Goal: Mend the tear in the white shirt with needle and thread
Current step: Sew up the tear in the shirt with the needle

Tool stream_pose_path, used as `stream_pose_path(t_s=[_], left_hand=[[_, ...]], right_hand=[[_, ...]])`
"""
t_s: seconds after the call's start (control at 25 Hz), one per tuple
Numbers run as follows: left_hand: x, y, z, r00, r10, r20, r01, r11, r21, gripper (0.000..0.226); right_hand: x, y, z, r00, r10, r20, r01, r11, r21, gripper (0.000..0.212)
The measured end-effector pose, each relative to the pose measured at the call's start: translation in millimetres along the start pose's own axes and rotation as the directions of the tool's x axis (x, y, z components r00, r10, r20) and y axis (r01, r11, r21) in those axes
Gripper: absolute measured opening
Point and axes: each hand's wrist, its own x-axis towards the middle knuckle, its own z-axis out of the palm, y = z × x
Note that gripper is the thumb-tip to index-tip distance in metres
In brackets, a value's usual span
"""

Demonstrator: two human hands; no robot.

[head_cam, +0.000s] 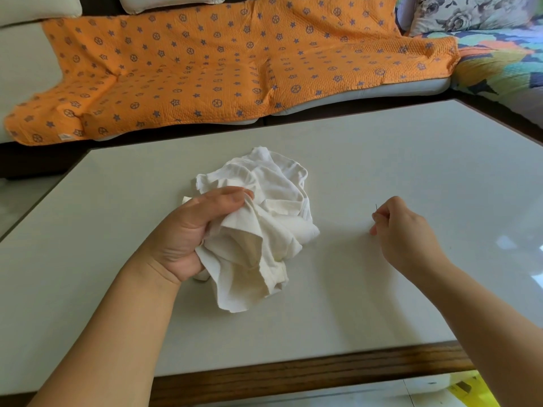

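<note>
Left hand (194,230) is gripping the shirt (273,207), fingers curling over the top of a bunched fold and thumb tucking in beneath, palm turning up toward the camera. Right hand (402,230) is pinching the needle (376,207) between thumb and fingertips, the thin dark shaft poking up just above them, and the other fingers are curling in loosely. Any thread is too fine to make out, and where the tear lies among the folds cannot be told. White and crumpled, the shirt is sitting in a heap near the middle of the table (411,148), its near-left part lifting in the left hand and a loose flap hanging down toward the near edge. Right hand is holding low over the tabletop, well apart from the cloth and off to its right, with bare surface lying between the two. Both forearms are reaching in from the near edge, where a wooden rim is running along the table. Beyond the far edge, an orange blanket (205,69) with a purple star print is lying spread over a pale sofa (23,54), and a floral cushion (470,13) is sitting at far right above a many-coloured quilt (499,63).
</note>
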Motion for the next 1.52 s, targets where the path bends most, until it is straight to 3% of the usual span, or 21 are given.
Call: stream_pose_path(t_s=[0.08,0.16,0.28,0.36,0.44,0.56,0.76,0.92,1.32,1.44,1.52], left_hand=[[0.0,-2.1,7.7,0.999,-0.031,-0.021,0.034,0.985,0.168,0.02],[-0.3,-5.4,18.7,0.998,-0.053,-0.03,0.059,0.948,0.313,0.008],[2.7,-14.1,30.3,0.999,-0.03,-0.014,0.033,0.893,0.449,0.015],[5.0,-20.2,35.5,1.0,0.001,-0.01,0.004,0.862,0.508,0.021],[6.3,-24.5,39.1,1.0,0.022,-0.02,-0.008,0.854,0.521,0.02],[6.9,-25.7,40.5,0.997,0.041,-0.064,-0.003,0.865,0.502,0.014],[5.7,-26.8,44.3,0.999,0.01,-0.047,0.014,0.878,0.478,0.024],[2.8,-24.3,43.2,0.997,-0.064,-0.04,0.075,0.874,0.481,0.015],[-0.2,-23.5,48.8,0.998,-0.016,-0.061,0.045,0.864,0.502,0.005],[-0.7,-23.1,49.3,0.998,-0.012,-0.06,0.04,0.867,0.496,0.006],[-0.7,-23.0,49.3,0.998,-0.012,-0.058,0.04,0.861,0.507,0.006]], right_hand=[[-3.8,-8.3,-1.0,0.999,-0.032,0.013,0.032,0.999,0.038,0.013],[-13.3,-24.8,-5.0,0.997,-0.076,0.02,0.07,0.978,0.196,0.012],[-38.5,-52.6,-12.9,0.975,-0.165,0.147,0.05,0.814,0.578,0.01],[-54.2,-62.9,-14.7,0.925,-0.268,0.268,0.021,0.742,0.67,0.011],[-61.8,-65.6,-15.1,0.9,-0.305,0.312,0.017,0.738,0.675,0.013],[-60.9,-62.8,-18.9,0.918,-0.265,0.294,-0.009,0.729,0.685,0.013],[-62.2,-60.3,-18.7,0.907,-0.288,0.307,-0.015,0.706,0.708,0.01],[-58.2,-52.5,-25.7,0.936,-0.257,0.24,0.019,0.717,0.696,0.01],[-64.7,-49.9,-34.9,0.942,-0.297,0.155,0.15,0.787,0.598,0.008],[-68.0,-51.1,-39.9,0.956,-0.291,0.028,0.231,0.81,0.539,0.007],[-70.7,-52.3,-45.2,0.951,-0.308,-0.005,0.252,0.768,0.589,0.008]])
